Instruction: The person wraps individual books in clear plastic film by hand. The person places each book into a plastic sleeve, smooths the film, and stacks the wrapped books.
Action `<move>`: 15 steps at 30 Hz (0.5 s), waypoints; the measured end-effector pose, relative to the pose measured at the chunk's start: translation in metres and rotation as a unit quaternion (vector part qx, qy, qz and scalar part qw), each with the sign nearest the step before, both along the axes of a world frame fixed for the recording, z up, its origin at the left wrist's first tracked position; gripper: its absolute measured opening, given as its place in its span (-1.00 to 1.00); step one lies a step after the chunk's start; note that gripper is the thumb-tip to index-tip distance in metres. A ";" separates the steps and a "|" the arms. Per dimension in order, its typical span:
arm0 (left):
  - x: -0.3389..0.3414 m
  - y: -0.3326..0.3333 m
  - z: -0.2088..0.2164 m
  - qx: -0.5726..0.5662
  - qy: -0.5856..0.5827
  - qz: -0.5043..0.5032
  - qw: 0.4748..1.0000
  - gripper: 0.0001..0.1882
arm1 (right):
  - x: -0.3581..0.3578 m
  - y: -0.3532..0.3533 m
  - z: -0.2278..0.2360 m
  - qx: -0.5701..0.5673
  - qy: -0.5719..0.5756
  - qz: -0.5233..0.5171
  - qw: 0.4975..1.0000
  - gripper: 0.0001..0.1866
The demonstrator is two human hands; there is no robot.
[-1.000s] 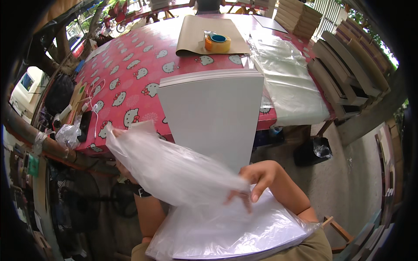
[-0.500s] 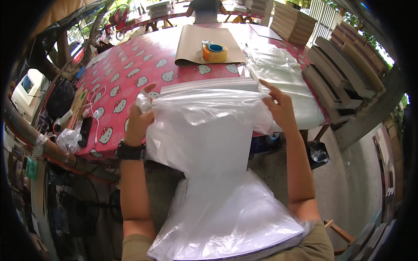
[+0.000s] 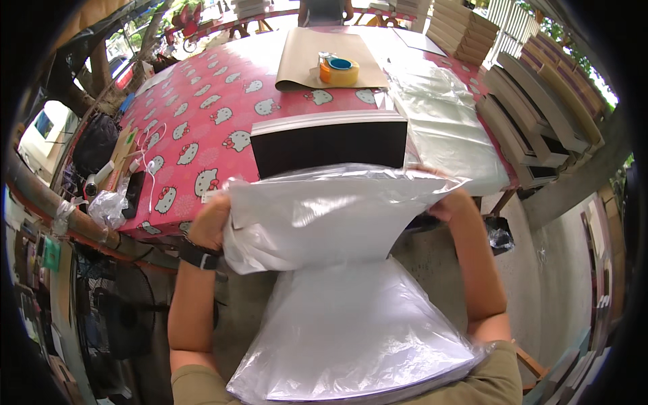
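A clear plastic bag (image 3: 317,206) is stretched between my two hands over a white flat sheet or board that shows through it. My left hand (image 3: 212,219), below a black wristband, is closed on the bag's left edge, its fingers partly behind the plastic. My right hand (image 3: 453,204) grips the bag's right corner, with some fingers hidden behind it. Below, close to my body, lies a plastic-covered white stack (image 3: 351,331). Just past the bag, at the table edge, stands a block with a black front (image 3: 331,145) and pale layered top edges.
The table has a pink patterned cover (image 3: 196,128). Brown paper (image 3: 297,57) bears a tape dispenser (image 3: 337,71). Clear plastic bags (image 3: 445,135) lie to its right, beside stacked grey boxes (image 3: 520,118). A phone (image 3: 133,194) and white cable are at left.
Both hands have come down toward me, bringing the bag's upper edge lower. The black front of the block behind now shows.
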State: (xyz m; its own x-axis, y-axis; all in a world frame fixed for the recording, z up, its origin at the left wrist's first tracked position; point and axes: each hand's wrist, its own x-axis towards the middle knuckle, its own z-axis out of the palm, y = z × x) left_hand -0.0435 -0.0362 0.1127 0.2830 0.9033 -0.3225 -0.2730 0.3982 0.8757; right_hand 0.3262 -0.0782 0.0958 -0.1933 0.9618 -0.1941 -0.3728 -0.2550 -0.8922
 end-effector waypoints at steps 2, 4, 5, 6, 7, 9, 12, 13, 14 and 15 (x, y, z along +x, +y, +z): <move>-0.043 0.011 -0.062 0.000 -0.042 -0.073 0.996 -0.78 | -0.011 -0.006 -0.033 -0.022 0.015 -0.034 0.999 -0.75; -0.045 0.013 -0.075 0.022 -0.083 -0.074 0.994 -0.75 | -0.010 -0.011 -0.052 -0.008 0.030 -0.063 0.998 -0.77; -0.028 -0.002 -0.058 0.042 -0.099 -0.031 0.994 -0.74 | -0.004 -0.018 -0.060 0.016 0.041 -0.069 0.997 -0.77; -0.021 -0.015 -0.049 0.060 -0.109 0.017 0.992 -0.73 | -0.006 -0.023 -0.064 0.035 0.056 -0.070 0.995 -0.77; -0.026 -0.014 -0.052 0.069 -0.146 0.017 0.987 -0.73 | -0.006 -0.027 -0.061 0.067 0.085 -0.073 0.991 -0.78; -0.032 -0.003 -0.039 0.096 -0.225 0.020 0.969 -0.73 | -0.012 -0.026 -0.030 0.138 0.138 -0.077 0.978 -0.78; -0.029 0.024 -0.074 0.102 -0.032 0.068 0.992 -0.88 | -0.018 -0.016 -0.032 0.094 0.039 -0.099 0.990 -0.76; -0.020 0.020 -0.072 0.094 0.039 0.042 0.994 -0.87 | -0.018 -0.012 -0.035 0.066 -0.010 -0.126 0.990 -0.75; -0.013 0.014 -0.068 0.087 0.112 0.017 0.990 -0.82 | -0.019 -0.012 -0.044 0.039 -0.102 -0.149 0.983 -0.76; -0.019 0.014 -0.087 0.069 0.107 -0.019 0.992 -0.83 | -0.018 -0.013 -0.057 0.042 -0.115 -0.162 0.979 -0.78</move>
